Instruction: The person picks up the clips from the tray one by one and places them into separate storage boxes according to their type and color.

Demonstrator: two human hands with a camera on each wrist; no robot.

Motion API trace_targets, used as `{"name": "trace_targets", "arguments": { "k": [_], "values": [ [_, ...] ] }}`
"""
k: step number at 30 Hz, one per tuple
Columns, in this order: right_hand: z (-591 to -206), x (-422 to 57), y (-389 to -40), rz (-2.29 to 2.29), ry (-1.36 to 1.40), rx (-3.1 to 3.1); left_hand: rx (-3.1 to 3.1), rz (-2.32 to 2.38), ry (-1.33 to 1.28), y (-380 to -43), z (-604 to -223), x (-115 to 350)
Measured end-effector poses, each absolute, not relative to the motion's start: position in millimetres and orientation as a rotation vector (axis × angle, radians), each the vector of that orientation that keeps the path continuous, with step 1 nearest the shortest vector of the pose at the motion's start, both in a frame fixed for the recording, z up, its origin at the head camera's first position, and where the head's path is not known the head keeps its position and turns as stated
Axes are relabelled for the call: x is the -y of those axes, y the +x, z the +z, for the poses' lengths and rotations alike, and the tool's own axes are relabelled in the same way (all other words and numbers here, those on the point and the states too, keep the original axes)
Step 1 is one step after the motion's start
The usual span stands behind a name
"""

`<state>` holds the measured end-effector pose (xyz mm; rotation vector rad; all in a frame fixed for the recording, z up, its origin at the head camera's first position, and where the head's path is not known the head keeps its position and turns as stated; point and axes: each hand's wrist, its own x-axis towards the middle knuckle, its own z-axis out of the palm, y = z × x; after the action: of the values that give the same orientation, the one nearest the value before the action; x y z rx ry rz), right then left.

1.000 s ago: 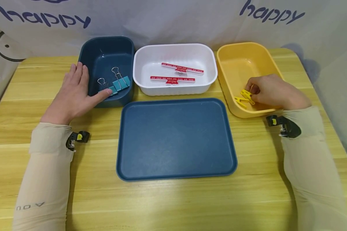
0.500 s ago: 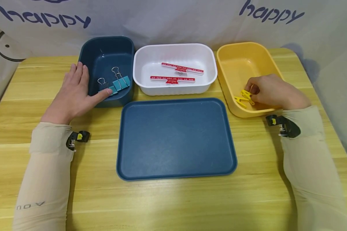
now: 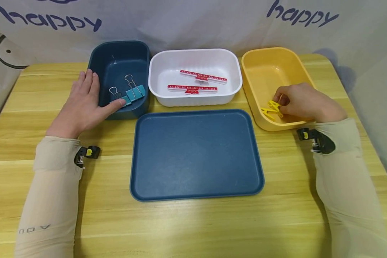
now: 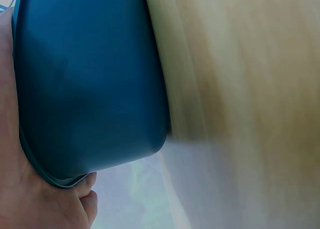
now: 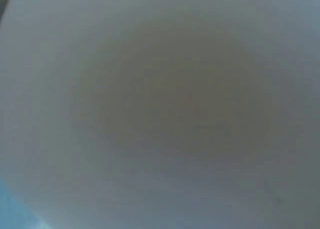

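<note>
My left hand (image 3: 79,104) rests along the left rim of the dark blue bin (image 3: 117,44), its fingers straight. The thumb reaches over the near side, close to teal binder clips (image 3: 137,92) with wire handles; I cannot tell whether it touches them. In the left wrist view the hand (image 4: 37,194) lies over the bin's edge (image 4: 55,181). At the right, my right hand (image 3: 301,102) reaches into the yellow bin (image 3: 249,91). Its thumb and fingers pinch a yellow clothespin (image 3: 273,105). Another clothespin (image 3: 267,114) lies beside it. The right wrist view is too blurred to read.
Between the two bins stands a white bin (image 3: 196,101) holding two red-and-white ruler clips (image 3: 192,89). A flat blue tray (image 3: 196,156) lies in front of it on the wooden table (image 3: 193,229). A white cloth (image 3: 187,25) with writing hangs behind.
</note>
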<state>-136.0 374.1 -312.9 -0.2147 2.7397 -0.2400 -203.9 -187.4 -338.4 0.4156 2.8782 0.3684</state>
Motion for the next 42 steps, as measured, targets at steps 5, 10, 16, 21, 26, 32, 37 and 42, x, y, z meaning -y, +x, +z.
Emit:
{"name": "trace_targets", "arguments": {
  "k": [5, 10, 16, 21, 26, 32, 37, 42],
  "values": [
    [-310, -375, -135, -0.243, -0.238, -2.752, -2.874, 0.371, 0.419, -203, -337, 188],
    [-306, -374, -132, -0.261, -0.247, -2.769, -2.867, 0.367, 0.415, -203, -336, 188],
    [-299, -370, -128, -0.27, -0.251, -2.81, -2.869, 0.369, 0.426, -202, -336, 188],
    [-292, -363, -126, -0.26, -0.283, -2.87, -2.869, 0.385, 0.428, -201, -337, 189],
    [-287, -356, -122, -0.261, -0.338, -2.949, -2.871, 0.389, 0.435, -201, -336, 189],
    [-280, -351, -113, -0.25, -0.382, -3.042, -2.871, 0.388, 0.458, -203, -332, 187],
    [-271, -348, -106, -0.238, -0.417, -3.087, -2.853, 0.369, 0.477, -202, -330, 189],
    [-266, -348, -97, -0.197, -0.44, -3.099, -2.845, 0.306, 0.485, -203, -328, 188]
  ]
}}
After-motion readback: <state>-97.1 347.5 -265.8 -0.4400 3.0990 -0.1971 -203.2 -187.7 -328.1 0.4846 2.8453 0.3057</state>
